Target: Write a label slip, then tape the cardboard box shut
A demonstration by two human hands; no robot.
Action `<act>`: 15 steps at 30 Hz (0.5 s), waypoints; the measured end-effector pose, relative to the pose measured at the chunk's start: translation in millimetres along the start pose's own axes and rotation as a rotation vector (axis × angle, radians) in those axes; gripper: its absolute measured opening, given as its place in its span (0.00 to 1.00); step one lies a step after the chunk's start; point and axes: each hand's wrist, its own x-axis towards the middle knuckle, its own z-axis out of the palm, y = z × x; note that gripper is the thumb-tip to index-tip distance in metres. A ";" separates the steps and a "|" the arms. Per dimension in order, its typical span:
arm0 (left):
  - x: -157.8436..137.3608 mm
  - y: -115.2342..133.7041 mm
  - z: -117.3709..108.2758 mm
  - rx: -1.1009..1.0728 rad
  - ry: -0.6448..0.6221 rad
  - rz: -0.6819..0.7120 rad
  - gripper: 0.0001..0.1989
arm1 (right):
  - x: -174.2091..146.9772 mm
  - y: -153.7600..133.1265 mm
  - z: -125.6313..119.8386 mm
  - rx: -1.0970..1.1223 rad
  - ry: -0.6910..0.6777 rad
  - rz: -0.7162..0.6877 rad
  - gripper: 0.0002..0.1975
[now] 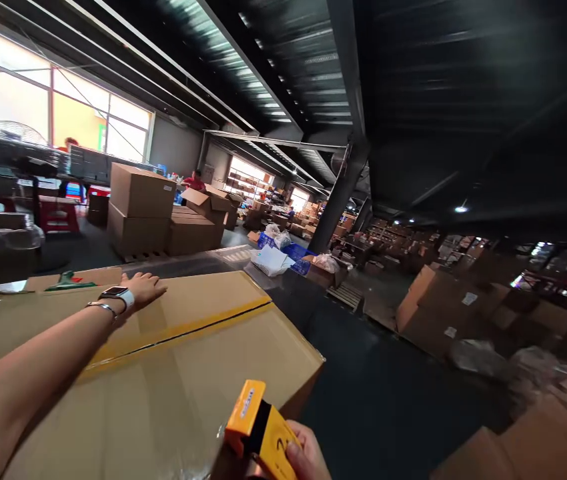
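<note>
- A large brown corrugated cardboard box [163, 373] fills the view from 7 to 9 o'clock. Its top flaps are closed flat, and a strip of yellowish tape runs along the centre seam. The left hand [143, 288] lies flat, palm down, on its far edge.
- A yellow-and-black plastic handheld tape dispenser [258, 430] sits at 6 o'clock, tilted and clasped in the right hand [306, 457], just off the box's near right corner.

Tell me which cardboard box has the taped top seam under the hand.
The big box nearest the camera: left hand rests flat on it, yellow tape along its seam. The stacked boxes stand far behind, untouched.
</note>
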 end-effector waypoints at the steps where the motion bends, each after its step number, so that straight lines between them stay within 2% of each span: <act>1: 6.7 -3.7 4.3 0.039 -0.027 -0.025 0.28 | 1.3 0.3 0.0 -0.006 -0.005 0.008 0.36; 5: 26.7 -17.2 16.1 0.187 -0.119 -0.091 0.38 | -2.3 -7.8 2.8 -0.072 -0.037 0.106 0.38; 9: 35.2 -22.1 24.8 0.280 -0.168 -0.132 0.40 | -4.2 -32.1 8.3 -0.246 -0.051 0.242 0.40; 12: 35.6 -19.5 27.0 0.309 -0.181 -0.144 0.39 | 12.8 -79.9 12.8 -0.355 -0.162 0.311 0.40; 15: 32.4 -13.9 25.8 0.313 -0.166 -0.160 0.38 | 69.3 -138.1 19.5 -0.380 -0.302 0.247 0.37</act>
